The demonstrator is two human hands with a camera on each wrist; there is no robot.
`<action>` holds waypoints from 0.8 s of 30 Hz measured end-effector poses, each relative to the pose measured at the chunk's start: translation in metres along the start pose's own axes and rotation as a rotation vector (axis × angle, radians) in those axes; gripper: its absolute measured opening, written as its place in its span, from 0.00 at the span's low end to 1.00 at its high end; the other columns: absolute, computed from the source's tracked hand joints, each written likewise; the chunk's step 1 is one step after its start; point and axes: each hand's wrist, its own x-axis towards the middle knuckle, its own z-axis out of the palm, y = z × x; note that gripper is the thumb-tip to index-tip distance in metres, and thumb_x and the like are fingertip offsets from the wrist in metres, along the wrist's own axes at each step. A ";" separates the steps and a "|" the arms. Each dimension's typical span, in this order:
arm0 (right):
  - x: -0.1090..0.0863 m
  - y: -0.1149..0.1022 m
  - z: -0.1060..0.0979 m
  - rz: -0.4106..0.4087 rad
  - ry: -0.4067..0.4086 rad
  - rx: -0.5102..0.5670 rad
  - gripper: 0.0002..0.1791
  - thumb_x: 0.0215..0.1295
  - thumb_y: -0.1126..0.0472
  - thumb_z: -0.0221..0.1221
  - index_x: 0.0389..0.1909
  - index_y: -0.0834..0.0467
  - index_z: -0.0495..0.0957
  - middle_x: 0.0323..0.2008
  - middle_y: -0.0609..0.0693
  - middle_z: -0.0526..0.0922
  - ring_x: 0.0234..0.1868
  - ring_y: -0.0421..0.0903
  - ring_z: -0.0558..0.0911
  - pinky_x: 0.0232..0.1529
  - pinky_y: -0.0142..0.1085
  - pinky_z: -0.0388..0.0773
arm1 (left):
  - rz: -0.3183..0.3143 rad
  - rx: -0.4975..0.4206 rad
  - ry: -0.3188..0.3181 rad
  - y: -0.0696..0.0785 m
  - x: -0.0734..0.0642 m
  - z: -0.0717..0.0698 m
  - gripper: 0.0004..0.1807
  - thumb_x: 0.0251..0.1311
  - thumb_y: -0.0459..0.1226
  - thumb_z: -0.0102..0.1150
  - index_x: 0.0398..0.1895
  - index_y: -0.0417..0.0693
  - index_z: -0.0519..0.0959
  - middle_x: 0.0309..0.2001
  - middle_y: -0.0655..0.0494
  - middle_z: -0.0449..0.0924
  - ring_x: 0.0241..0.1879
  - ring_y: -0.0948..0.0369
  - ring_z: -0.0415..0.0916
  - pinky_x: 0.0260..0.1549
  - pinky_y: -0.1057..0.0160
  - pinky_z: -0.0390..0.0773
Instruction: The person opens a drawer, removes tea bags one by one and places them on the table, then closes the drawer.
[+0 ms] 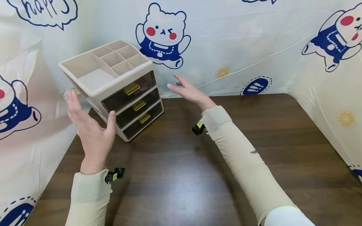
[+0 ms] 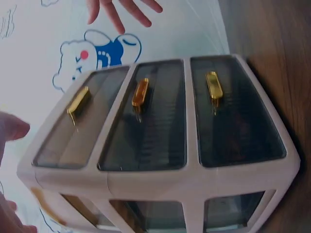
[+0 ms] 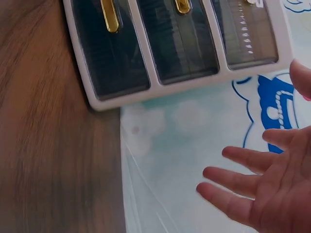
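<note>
A cream desktop drawer organizer point(image 1: 93, 94) stands at the back left of the table, turned at an angle. Three dark see-through drawers with gold handles point(image 1: 139, 105) form its front, all pushed in, and its top is split into several bare compartments. Beside its near left side is my left hand point(image 1: 93, 131), fingers straight and thumb spread, holding nothing. My right hand point(image 1: 190, 91) hovers to the right of the organizer with its fingers extended, apart from it. In the right wrist view, the right hand's fingers point(image 3: 233, 179) are spread near the organizer's edge.
The dark wood table point(image 1: 169, 175) spreads in front of the organizer and to the right. A pale printed cloth point(image 1: 249, 37) with cartoon bears hangs close along the back and both sides. Small black wrist cameras point(image 1: 114, 175) sit at both cuffs.
</note>
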 end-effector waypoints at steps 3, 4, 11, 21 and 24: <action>0.012 -0.008 0.005 -0.011 -0.005 0.018 0.43 0.72 0.39 0.51 0.80 0.46 0.43 0.77 0.55 0.56 0.77 0.50 0.57 0.73 0.49 0.60 | -0.114 -0.027 0.006 -0.008 0.001 -0.002 0.47 0.59 0.43 0.64 0.76 0.41 0.50 0.78 0.52 0.50 0.78 0.59 0.45 0.75 0.59 0.45; 0.016 -0.010 0.007 -0.023 -0.007 0.021 0.42 0.72 0.40 0.51 0.80 0.47 0.44 0.77 0.55 0.57 0.77 0.50 0.59 0.73 0.49 0.61 | -0.142 -0.027 -0.002 -0.011 0.000 -0.002 0.47 0.59 0.44 0.65 0.76 0.43 0.50 0.77 0.52 0.51 0.77 0.59 0.46 0.75 0.59 0.46; 0.040 -0.011 0.020 -0.066 -0.041 0.102 0.36 0.75 0.50 0.52 0.79 0.47 0.50 0.75 0.55 0.62 0.74 0.50 0.64 0.71 0.49 0.64 | -0.268 0.021 -0.074 -0.026 -0.010 0.002 0.45 0.59 0.49 0.67 0.74 0.45 0.57 0.71 0.43 0.58 0.71 0.50 0.54 0.71 0.50 0.54; 0.063 -0.007 0.044 0.002 -0.078 0.303 0.33 0.76 0.53 0.51 0.78 0.47 0.53 0.75 0.56 0.60 0.74 0.55 0.63 0.70 0.57 0.63 | -0.458 0.147 -0.265 -0.029 -0.019 0.006 0.43 0.61 0.56 0.62 0.74 0.53 0.57 0.59 0.36 0.68 0.59 0.40 0.59 0.52 0.41 0.61; 0.066 -0.011 0.043 0.020 -0.068 0.330 0.32 0.76 0.54 0.50 0.78 0.48 0.53 0.75 0.56 0.59 0.73 0.56 0.64 0.69 0.55 0.64 | -0.420 0.088 -0.275 -0.028 -0.016 0.008 0.37 0.64 0.51 0.61 0.71 0.46 0.60 0.55 0.35 0.72 0.56 0.39 0.61 0.54 0.44 0.58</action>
